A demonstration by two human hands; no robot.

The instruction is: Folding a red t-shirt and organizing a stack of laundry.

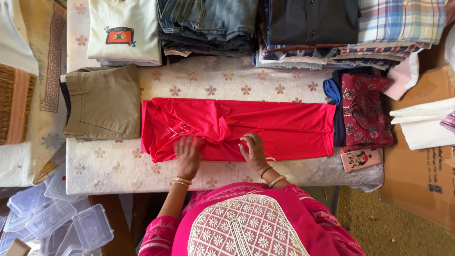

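Observation:
A red shirt lies folded lengthwise across the cloth-covered table, sleeves tucked in near its left part. My left hand rests flat on the shirt's near edge, fingers spread and slightly blurred. My right hand presses on the same edge a little to the right, fingers curled onto the fabric. Both wrists wear bangles. Neither hand lifts the shirt.
Folded khaki trousers lie left of the shirt, a maroon patterned garment right of it. Stacks of a cream tee, jeans and checked shirts line the far edge. A pink phone, clear plastic boxes, cardboard.

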